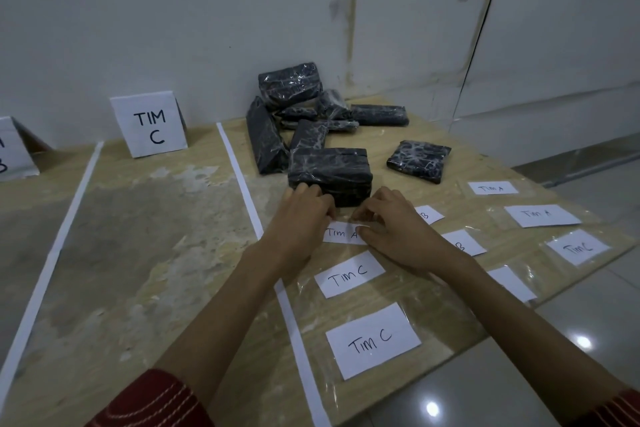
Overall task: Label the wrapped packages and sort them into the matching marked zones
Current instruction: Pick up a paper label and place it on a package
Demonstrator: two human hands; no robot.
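Note:
A dark wrapped package stands on the wooden board just beyond my hands. A white label reading TIM A lies flat in front of it. My left hand and my right hand both have their fingers curled at the label's upper edge, pinching it or its clear tape. Behind the near package sits a pile of several more dark wrapped packages, and one package lies apart to the right. A standing sign TIM C marks the zone to the left.
More taped labels lie on the board: TIM C, TIM C, TIM A, TIM A, TIM C and partly hidden B labels. White tape strips divide the zones. Another sign stands far left. The board's edge runs at the right.

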